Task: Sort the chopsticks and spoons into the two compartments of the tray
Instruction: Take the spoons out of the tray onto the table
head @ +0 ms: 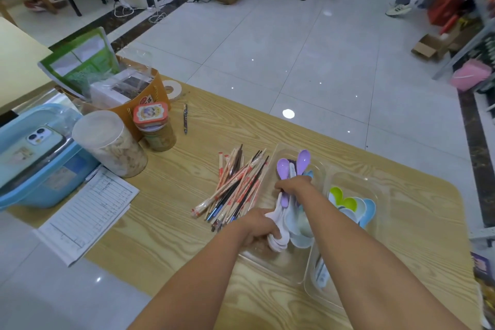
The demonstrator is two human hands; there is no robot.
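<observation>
A clear plastic tray (278, 270) with two compartments lies on the wooden table. Over its left compartment both my hands hold a bundle of spoons. My left hand (258, 226) is shut on the white spoons' bowls (280, 242) at the near end. My right hand (293, 186) is shut on the handles where purple spoons (283, 169) stick out. Green, white and blue spoons (353, 207) lie in the right compartment. A pile of chopsticks (235, 187) lies on the table just left of the tray.
Two jars (112, 142) (155, 126), a blue bin (34, 158) with a phone, a brown bag (150, 94), a pen (185, 118), tape roll (171, 88) and paper forms (88, 211) fill the table's left side. People stand on the tiled floor beyond.
</observation>
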